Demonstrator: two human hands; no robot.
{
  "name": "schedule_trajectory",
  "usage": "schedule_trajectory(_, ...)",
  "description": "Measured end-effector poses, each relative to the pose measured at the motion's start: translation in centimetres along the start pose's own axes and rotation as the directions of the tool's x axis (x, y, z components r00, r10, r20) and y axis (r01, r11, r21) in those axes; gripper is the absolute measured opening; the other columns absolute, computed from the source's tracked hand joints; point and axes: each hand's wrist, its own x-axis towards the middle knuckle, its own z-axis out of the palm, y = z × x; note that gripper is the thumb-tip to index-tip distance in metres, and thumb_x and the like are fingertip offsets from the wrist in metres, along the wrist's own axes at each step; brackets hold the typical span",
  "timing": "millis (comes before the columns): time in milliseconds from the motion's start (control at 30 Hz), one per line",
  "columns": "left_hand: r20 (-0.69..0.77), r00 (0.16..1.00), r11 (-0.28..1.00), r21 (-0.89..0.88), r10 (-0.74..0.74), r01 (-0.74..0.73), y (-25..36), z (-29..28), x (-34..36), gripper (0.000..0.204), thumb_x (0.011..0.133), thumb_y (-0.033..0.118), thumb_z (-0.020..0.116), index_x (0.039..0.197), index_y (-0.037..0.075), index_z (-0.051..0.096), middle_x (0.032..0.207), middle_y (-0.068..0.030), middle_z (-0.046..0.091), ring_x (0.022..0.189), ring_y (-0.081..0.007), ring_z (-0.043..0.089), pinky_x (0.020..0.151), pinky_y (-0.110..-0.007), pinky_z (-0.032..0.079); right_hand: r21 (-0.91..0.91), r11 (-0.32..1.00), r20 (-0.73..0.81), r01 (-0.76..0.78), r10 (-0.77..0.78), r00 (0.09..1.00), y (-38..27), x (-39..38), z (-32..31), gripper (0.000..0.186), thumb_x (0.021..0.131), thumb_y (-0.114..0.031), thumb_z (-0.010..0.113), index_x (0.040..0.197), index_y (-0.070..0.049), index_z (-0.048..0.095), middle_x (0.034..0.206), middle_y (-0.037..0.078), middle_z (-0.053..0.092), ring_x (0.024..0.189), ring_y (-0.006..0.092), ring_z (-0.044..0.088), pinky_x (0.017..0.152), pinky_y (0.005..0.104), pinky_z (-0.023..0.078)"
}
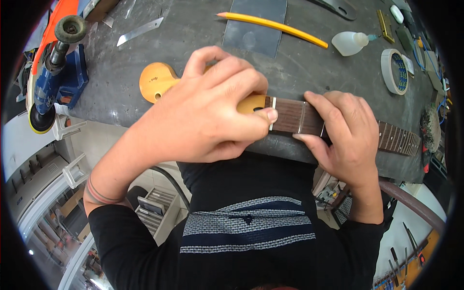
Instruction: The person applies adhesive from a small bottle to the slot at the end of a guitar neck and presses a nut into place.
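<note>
A guitar neck (285, 116) lies across the near edge of the bench, its yellow wooden headstock (155, 79) to the left and its dark fretboard running right. My left hand (208, 108) is closed over the headstock end, the thumb tip against the pale nut (273, 111). Most of the headstock under that hand is hidden. Farther right, my right hand (345, 130) grips the neck across the first frets, fingers on the far side and thumb on the near side.
Beyond the hands lie a yellow pencil (275, 28), a dark sheet (241, 43), a blade (140, 32) and a squeeze bottle (349, 43). A tape roll (394, 71) sits at the right. At the left stands a blue power tool (50, 77).
</note>
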Motion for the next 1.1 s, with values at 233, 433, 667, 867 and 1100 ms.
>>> schedule_trajectory(233, 0.050, 0.999, 0.996, -0.092, -0.017, 0.021, -0.2, -0.7, 0.5, 0.050, 0.070, 0.016, 0.089, 0.118, 0.013, 0.075, 0.118, -0.0116, 0.067, 0.108, -0.0361, 0.063, 0.105, -0.053, 0.044, 0.037, 0.999, 0.006, 0.029, -0.029, 1.000, 0.2, 0.2, -0.7, 0.063, 0.082, -0.031, 0.089, 0.134, 0.000, 0.074, 0.111, 0.014, 0.074, 0.094, 0.0332, 0.072, 0.080, 0.0427, 0.058)
schedule_trajectory(433, 0.133, 0.991, 0.964, -0.258, -0.029, 0.063, -2.3, -2.6, 1.9, 0.047, 0.076, 0.016, 0.088, 0.117, 0.003, 0.069, 0.120, -0.0138, 0.065, 0.111, -0.0351, 0.063, 0.107, -0.047, 0.045, 0.086, 0.996, 0.080, -0.013, 0.006, 0.997, 0.6, 2.2, -3.1, 0.054, 0.087, -0.027, 0.086, 0.132, 0.002, 0.075, 0.107, 0.017, 0.073, 0.090, 0.0352, 0.072, 0.078, 0.0420, 0.057)
schedule_trajectory(667, 0.475, 0.878, 0.678, -0.628, -0.056, 0.383, -4.1, -5.3, 5.2, 0.030, 0.096, 0.015, 0.082, 0.111, 0.002, 0.059, 0.102, -0.0027, 0.062, 0.097, -0.0114, 0.056, 0.084, -0.030, 0.048, 0.207, 0.974, 0.153, -0.093, 0.062, 0.986, 2.2, 3.8, -4.0, 0.040, 0.099, -0.022, 0.076, 0.129, 0.004, 0.075, 0.100, 0.017, 0.071, 0.085, 0.0348, 0.070, 0.076, 0.0396, 0.054)
schedule_trajectory(867, 0.450, 0.881, 0.606, -0.664, -0.145, 0.439, -2.8, -5.9, 5.9, 0.033, 0.096, 0.018, 0.085, 0.112, 0.002, 0.060, 0.104, -0.0036, 0.066, 0.094, -0.0104, 0.057, 0.082, -0.029, 0.048, 0.245, 0.967, 0.155, -0.066, 0.028, 0.988, 3.2, 4.3, -3.7, 0.036, 0.105, -0.023, 0.071, 0.126, 0.005, 0.076, 0.094, 0.016, 0.067, 0.082, 0.0308, 0.067, 0.074, 0.0396, 0.050)
schedule_trajectory(1100, 0.533, 0.836, 0.375, -0.755, -0.127, 0.538, -3.6, -6.0, 6.1, 0.032, 0.098, 0.012, 0.084, 0.116, 0.003, 0.059, 0.108, -0.0045, 0.070, 0.098, -0.0091, 0.061, 0.083, -0.026, 0.050, 0.237, 0.965, 0.227, -0.112, 0.057, 0.972, 3.2, 4.8, -4.8, 0.034, 0.106, -0.023, 0.069, 0.124, 0.005, 0.077, 0.088, 0.014, 0.062, 0.078, 0.0271, 0.062, 0.070, 0.0391, 0.046)
